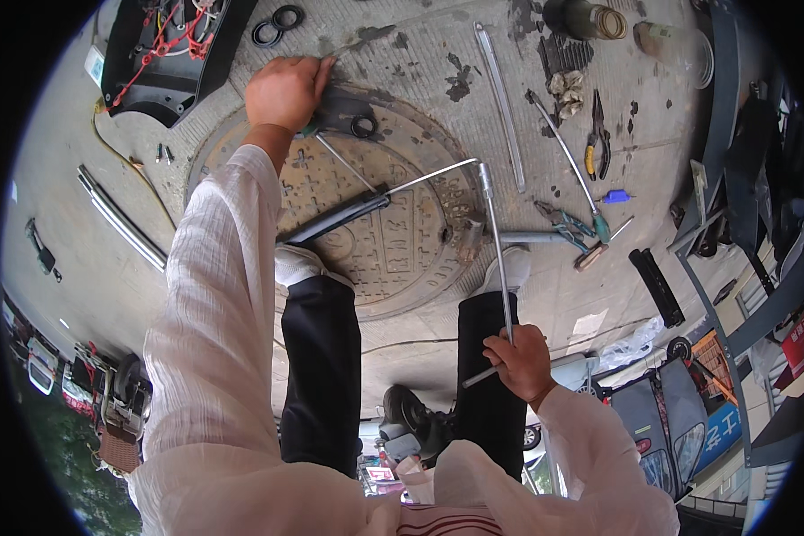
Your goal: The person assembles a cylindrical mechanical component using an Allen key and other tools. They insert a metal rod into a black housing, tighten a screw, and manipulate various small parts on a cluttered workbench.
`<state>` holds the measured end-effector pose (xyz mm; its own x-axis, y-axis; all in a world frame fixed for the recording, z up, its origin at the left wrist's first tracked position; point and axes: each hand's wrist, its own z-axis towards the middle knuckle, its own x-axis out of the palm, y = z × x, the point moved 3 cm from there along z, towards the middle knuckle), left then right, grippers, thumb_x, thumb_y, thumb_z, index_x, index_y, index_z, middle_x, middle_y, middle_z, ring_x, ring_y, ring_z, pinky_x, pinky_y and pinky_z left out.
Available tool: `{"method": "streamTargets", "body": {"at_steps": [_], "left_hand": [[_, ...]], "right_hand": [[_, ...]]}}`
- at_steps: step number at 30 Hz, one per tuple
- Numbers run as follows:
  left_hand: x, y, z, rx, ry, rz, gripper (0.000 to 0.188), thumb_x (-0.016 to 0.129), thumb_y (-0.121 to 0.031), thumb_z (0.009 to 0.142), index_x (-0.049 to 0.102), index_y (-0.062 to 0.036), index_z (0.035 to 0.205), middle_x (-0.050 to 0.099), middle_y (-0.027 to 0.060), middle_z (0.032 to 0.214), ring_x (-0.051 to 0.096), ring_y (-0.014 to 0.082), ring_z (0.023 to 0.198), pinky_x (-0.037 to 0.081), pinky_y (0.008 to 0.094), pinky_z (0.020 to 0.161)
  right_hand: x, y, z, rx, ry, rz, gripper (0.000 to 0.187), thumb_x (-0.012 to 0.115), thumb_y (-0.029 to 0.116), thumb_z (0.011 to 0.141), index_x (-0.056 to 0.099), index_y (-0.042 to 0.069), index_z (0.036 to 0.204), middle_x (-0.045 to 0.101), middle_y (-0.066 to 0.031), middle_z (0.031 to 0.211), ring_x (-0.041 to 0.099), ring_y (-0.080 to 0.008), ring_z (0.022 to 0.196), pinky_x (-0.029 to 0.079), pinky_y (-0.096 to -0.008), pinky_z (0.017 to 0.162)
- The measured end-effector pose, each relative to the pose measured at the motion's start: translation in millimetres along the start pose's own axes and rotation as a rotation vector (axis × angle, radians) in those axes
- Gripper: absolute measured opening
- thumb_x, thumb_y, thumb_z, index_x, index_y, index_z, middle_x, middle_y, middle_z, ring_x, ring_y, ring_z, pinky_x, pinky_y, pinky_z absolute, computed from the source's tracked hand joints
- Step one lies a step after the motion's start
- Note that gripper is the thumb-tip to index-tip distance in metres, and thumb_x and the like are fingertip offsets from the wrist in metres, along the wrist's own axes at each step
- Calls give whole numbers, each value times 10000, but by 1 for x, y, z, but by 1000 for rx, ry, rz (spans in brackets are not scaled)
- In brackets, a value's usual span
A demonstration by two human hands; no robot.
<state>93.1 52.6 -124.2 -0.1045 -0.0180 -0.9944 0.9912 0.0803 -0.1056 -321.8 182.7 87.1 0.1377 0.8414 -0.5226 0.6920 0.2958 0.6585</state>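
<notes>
My left hand (286,94) is closed round the handle of a screwdriver (347,161); only a sliver of green handle shows under it. The screwdriver's shaft runs down to the end of a black tube (339,218), which lies slanted over the round manhole cover near my left shoe. From that end a thin silver rod (433,175) reaches to the socket of a long T-handle wrench (498,246). My right hand (520,362) grips this wrench low down, beside my right knee, with its crossbar passing by the fist. A black ring (363,126) lies near my left hand.
Two black rings (277,27) and a black housing with red wires (174,58) lie far left. To the right are a chrome tube (502,107), another screwdriver (567,147), yellow-black pliers (598,147), teal pliers (565,223), a glass jar (679,54) and a metal frame (701,295).
</notes>
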Motion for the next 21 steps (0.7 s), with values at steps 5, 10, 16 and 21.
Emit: {"method": "streamTargets", "body": {"at_steps": [5,10,16,21], "left_hand": [[-2,-4,-1,-2,18,3,362,581,-400,887,617,-134,645,635,25,668,624,238,693,500,372,604],[-6,-5,-2,-5,-28,-46,351,601,-370,877,599,-134,618,622,19,648,614,242,672,489,374,589],[-4,-4,-1,19,-51,-88,355,610,-365,870,585,-134,600,613,15,636,611,237,663,486,374,575],[-1,-3,-2,21,-50,-76,345,616,-364,862,585,-138,603,609,12,635,606,235,662,484,370,577]], "right_hand": [[-28,-2,-1,487,49,268,910,806,161,696,281,-14,1417,567,-176,972,573,-352,844,464,-413,755],[-37,-3,13,577,240,780,1067,730,470,765,108,-42,1465,530,-169,975,564,-297,824,458,-360,728],[19,-61,7,669,97,183,298,470,320,970,534,30,985,578,-184,655,559,-375,611,456,-429,606],[67,-141,25,456,-8,-458,246,539,294,932,522,86,802,620,-103,647,604,-328,612,420,-426,597]]}}
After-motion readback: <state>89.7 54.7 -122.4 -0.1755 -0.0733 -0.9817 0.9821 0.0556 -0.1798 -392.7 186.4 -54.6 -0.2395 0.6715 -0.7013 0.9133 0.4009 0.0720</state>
